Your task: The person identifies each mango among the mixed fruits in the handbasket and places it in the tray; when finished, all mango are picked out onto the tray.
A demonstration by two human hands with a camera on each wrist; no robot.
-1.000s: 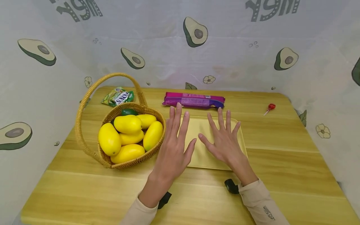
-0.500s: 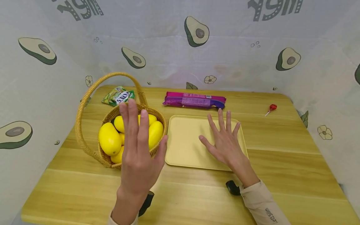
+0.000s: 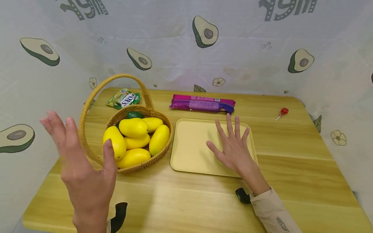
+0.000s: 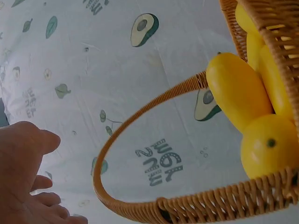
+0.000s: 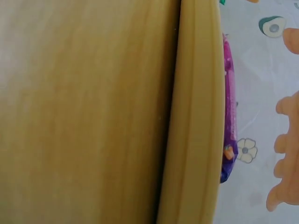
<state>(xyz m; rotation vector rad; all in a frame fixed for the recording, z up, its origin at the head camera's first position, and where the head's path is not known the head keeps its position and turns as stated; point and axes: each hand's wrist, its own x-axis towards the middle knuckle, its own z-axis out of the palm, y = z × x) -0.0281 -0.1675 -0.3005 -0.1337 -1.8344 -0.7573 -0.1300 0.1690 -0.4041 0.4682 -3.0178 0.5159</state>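
My left hand (image 3: 87,174) is raised at the left, in front of the wicker basket (image 3: 167,147) and its handle. Its fingers are extended, the thumb stands apart, and it holds nothing. In the basket lie several yellow mangoes (image 3: 133,128) and a dark green fruit (image 3: 135,115), partly covered. My right hand (image 3: 234,149) hovers with spread fingers over the right part of the yellow tray (image 3: 189,145). The left wrist view has the left hand (image 4: 23,182) beside the basket's handle (image 4: 140,114); in the right wrist view the right hand (image 5: 292,144) shows above the tray's edge (image 5: 196,112).
Behind the tray lies a purple and pink packet (image 3: 202,104). A green candy bag (image 3: 123,98) lies behind the basket, whose tall handle (image 3: 84,119) arches up at the left. A red lollipop (image 3: 284,111) is at the table's right. Patterned cloth hangs round the table (image 3: 180,200).
My left hand has swept left, from over the tray's left edge, across the basket, to the basket's near left side. The right hand stays over the tray, its fingers spread as before.
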